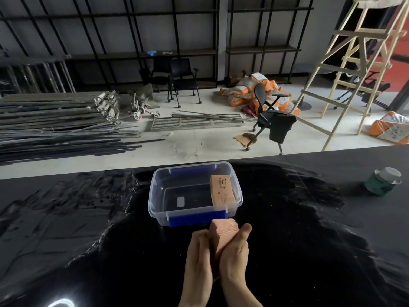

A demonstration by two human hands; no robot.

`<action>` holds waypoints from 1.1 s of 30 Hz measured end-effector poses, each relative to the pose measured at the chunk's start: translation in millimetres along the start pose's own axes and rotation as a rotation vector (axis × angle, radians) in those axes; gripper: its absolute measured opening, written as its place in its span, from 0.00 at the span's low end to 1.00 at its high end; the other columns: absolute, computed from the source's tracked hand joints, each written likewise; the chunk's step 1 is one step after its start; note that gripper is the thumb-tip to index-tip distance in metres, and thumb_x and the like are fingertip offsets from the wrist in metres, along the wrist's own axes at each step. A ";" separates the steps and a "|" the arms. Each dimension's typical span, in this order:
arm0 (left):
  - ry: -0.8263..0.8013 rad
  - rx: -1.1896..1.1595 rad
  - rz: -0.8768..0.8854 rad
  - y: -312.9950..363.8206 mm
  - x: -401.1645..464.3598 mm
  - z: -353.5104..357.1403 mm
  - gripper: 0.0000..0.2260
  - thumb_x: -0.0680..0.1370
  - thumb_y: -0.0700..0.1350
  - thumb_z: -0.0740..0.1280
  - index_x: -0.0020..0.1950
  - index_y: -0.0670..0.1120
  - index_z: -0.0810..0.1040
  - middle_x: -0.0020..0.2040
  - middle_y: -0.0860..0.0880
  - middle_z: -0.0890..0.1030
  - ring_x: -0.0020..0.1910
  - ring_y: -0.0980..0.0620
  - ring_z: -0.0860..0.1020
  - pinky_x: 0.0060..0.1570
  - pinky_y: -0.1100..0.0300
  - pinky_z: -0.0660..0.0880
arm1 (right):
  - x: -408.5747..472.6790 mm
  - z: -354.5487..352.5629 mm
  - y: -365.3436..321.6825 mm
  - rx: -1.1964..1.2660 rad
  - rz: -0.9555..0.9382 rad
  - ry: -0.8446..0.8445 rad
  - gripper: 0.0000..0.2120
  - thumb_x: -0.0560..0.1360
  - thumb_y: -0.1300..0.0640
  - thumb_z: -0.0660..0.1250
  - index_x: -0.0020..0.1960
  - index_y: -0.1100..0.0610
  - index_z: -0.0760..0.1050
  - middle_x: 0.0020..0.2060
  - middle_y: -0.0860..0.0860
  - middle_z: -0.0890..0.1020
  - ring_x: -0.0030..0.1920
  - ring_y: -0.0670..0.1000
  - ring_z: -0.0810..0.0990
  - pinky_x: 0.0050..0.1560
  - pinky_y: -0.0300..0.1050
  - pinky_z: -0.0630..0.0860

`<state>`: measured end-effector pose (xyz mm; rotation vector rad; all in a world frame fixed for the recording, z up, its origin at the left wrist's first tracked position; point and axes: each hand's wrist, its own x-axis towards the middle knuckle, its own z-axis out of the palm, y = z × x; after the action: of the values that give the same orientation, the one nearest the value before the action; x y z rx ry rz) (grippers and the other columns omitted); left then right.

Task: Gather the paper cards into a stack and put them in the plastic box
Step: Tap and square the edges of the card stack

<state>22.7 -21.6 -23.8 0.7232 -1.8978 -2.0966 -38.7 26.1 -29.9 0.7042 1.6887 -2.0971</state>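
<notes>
A thick stack of pink-orange paper cards [223, 233] stands on edge between my two palms, just in front of the clear plastic box [155, 196]. My left hand [199, 258] presses its left side and my right hand [235, 251] wraps its right side, thumb up. The box has blue clips at the near and far rims. Inside it, another stack of cards [222, 190] with printed text leans against the right wall. The stack in my hands sits slightly below the box's near rim.
The box rests on a glossy black table [88, 229]. A green jar with a clear lid [384, 181] stands at the far right of the table. Beyond the table's far edge is a floor with metal poles, chairs, sacks and a wooden ladder.
</notes>
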 end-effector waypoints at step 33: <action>0.447 -0.086 0.008 -12.4 11.1 -11.1 0.13 0.86 0.50 0.55 0.55 0.53 0.80 0.44 0.47 0.87 0.49 0.50 0.84 0.49 0.53 0.78 | 7.3 -28.9 25.0 -0.387 -0.499 -0.089 0.17 0.84 0.50 0.60 0.42 0.55 0.78 0.34 0.54 0.83 0.33 0.48 0.80 0.36 0.48 0.79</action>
<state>20.7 -34.8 -38.7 1.0553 -1.5554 -1.8045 -26.1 48.9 -58.7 0.0714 2.3025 -1.9516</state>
